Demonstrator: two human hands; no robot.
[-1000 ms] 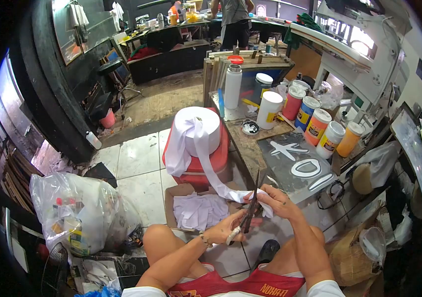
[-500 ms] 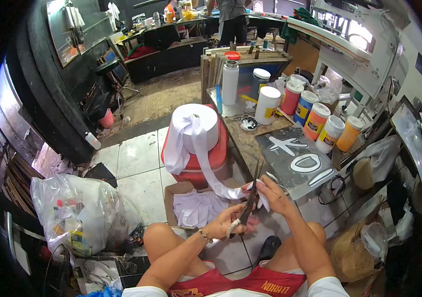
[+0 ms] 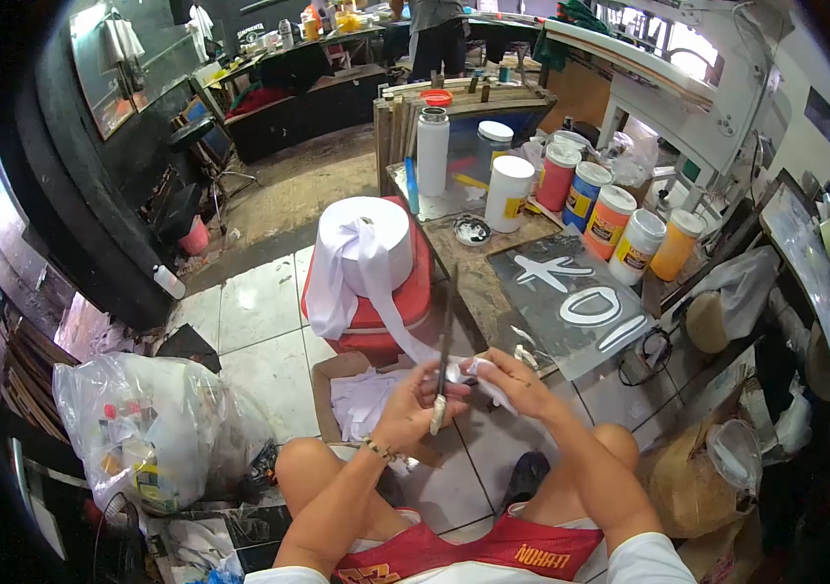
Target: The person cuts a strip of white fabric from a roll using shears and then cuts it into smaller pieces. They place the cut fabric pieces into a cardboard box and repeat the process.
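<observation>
My left hand (image 3: 413, 407) is closed around long dark scissors (image 3: 447, 336) with a pale wrapped handle, blades pointing up and away. My right hand (image 3: 517, 382) pinches the end of a white fabric strip (image 3: 391, 316), with a loose piece hanging below its fingers. The strip runs from a large white roll (image 3: 391, 255) and passes behind the scissors, close to my left fingers. Beneath the roll is a red container (image 3: 376, 326). An open cardboard box (image 3: 324, 394) of cut white fabric pieces (image 3: 364, 399) sits on the floor beside my left hand.
On the right, a low table (image 3: 444, 238) holds several paint jars (image 3: 610, 222), a white bottle (image 3: 433, 151) and a dark sheet with white lettering (image 3: 571, 292). A clear bag of rubbish (image 3: 143, 428) stands left. Another person (image 3: 437, 39) stands at the back.
My left hand and the scissors have moved left, away from my right hand. The blades looked slightly parted before. My right hand still grips the fabric, and the view has shifted slightly.
</observation>
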